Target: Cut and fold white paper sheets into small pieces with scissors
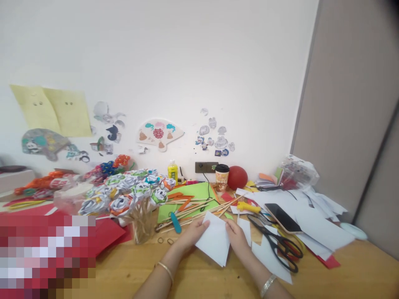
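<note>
Both hands hold a folded white paper (213,243) above the front of the wooden table. My left hand (195,232) grips its left edge, thumb on top. On the opposite edge, my right hand (236,237) pinches the sheet. The paper's lower corner shows more than one layer. Close to my right hand lie a strip of white paper (245,229) and black-handled scissors (274,243). Thin wooden sticks (193,215) and a blue craft knife (176,223) lie just beyond my left hand.
Paper flowers (131,189) stand in a clear container (141,226) at left. A phone (283,218) rests on white sheets at right. Farther back are a lidded cup (222,178), a red balloon (237,178) and a yellow bottle (172,172). Red paper (109,234) covers the left side.
</note>
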`<action>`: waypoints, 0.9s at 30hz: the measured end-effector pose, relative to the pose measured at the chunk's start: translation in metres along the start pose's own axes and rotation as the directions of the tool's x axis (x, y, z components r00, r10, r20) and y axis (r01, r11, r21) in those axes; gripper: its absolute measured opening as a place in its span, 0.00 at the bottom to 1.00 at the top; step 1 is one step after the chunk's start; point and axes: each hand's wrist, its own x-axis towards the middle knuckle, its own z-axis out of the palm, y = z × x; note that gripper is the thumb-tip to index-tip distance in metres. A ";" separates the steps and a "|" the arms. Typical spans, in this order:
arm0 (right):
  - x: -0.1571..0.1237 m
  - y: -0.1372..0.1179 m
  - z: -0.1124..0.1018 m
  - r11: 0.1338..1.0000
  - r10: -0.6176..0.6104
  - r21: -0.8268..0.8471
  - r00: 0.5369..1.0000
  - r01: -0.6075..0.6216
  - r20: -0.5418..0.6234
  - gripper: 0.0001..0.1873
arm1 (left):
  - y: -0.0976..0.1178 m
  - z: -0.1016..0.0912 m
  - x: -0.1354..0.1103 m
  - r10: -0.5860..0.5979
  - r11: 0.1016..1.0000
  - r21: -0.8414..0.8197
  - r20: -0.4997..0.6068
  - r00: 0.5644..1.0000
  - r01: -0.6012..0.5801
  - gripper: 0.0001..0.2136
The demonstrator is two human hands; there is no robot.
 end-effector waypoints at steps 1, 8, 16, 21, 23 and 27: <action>0.000 0.000 0.000 0.999 0.015 0.030 1.000 -0.015 0.002 0.14 | 0.000 0.000 0.000 0.003 1.000 -0.009 0.000 1.000 -0.003 0.14; 0.000 0.004 0.002 0.977 0.093 0.193 0.996 -0.090 -0.008 0.23 | 0.000 0.004 0.004 0.032 0.998 -0.046 -0.073 0.997 -0.036 0.14; -0.001 0.008 0.004 0.977 0.106 0.196 0.986 -0.079 -0.131 0.21 | 0.003 0.021 0.004 0.173 0.985 0.048 -0.181 0.968 -0.167 0.14; -0.001 0.004 0.003 0.973 0.012 0.231 1.000 -0.013 0.004 0.22 | 0.003 0.019 0.004 0.271 0.962 0.091 -0.277 0.922 -0.256 0.13; -0.004 0.006 0.006 0.968 0.000 0.250 0.999 -0.012 0.049 0.23 | 0.002 0.017 0.004 0.281 0.960 0.088 -0.306 0.910 -0.267 0.15; -0.004 0.008 0.009 0.953 0.008 0.303 0.999 -0.023 0.052 0.25 | 0.003 0.017 0.005 0.280 0.960 0.059 -0.274 0.920 -0.274 0.24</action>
